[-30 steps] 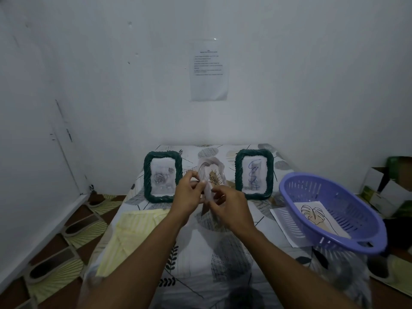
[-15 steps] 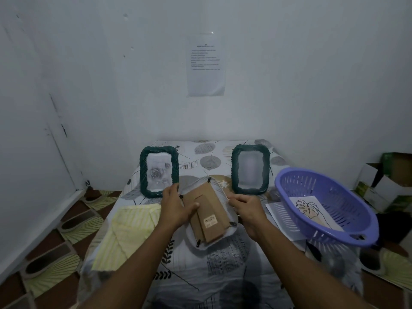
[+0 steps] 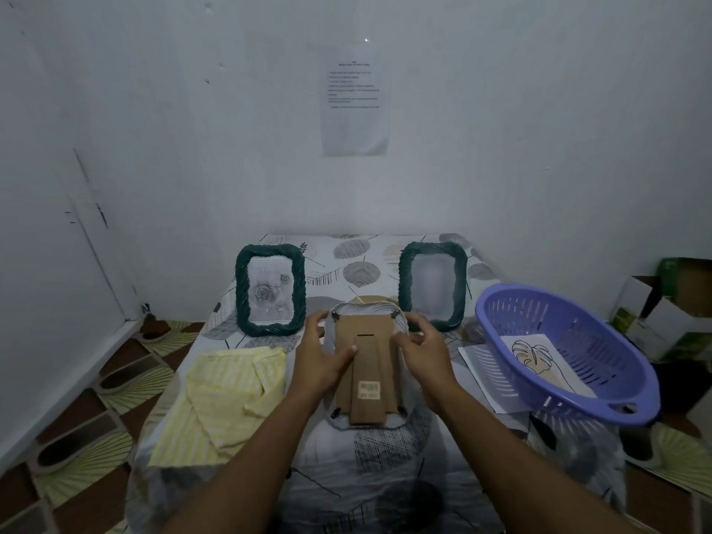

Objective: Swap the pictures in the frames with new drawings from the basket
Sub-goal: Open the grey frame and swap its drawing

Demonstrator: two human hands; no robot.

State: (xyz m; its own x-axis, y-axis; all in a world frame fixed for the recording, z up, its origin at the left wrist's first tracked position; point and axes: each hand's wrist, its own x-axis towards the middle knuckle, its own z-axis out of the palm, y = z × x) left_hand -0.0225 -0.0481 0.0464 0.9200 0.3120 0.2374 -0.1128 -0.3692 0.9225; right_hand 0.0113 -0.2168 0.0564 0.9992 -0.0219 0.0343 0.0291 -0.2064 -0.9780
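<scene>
The fingers [image 3: 411,343] of the right hand [image 3: 424,352] are curled against the right edge of the face-down frame [image 3: 366,364], pinching near its upper corner. The left hand [image 3: 319,360] wraps the opposite edge, its thumb laid flat across the cardboard backing [image 3: 391,379], so both hands grip the frame and neither is free. The frame lies back-up in the middle of the tabletop [image 3: 385,475], its fold-out stand [image 3: 368,395] pointing toward the person and small dark clips [image 3: 395,314] showing at the corners. The likeliest trouble is prying the backing before those clips are turned aside, which would crease or tear the card. Tilting the frame once it is loose could let the glass and old picture slide out. The left green frame [image 3: 269,291] and right green frame [image 3: 433,285] stand upright just behind the knuckles, so a forward jerk when a stiff clip gives way could knock either one over. The new leaf drawing [image 3: 539,358] waits in the purple basket [image 3: 578,321] to the right, which rests partly on a loose sheet [image 3: 477,364], and a sweeping right elbow could shove both. A yellow striped cloth [image 3: 223,395] lies to the left. Both forearms reach in from the near edge and converge on the frame, wrists low and roughly level, palms turned inward toward each other.
</scene>
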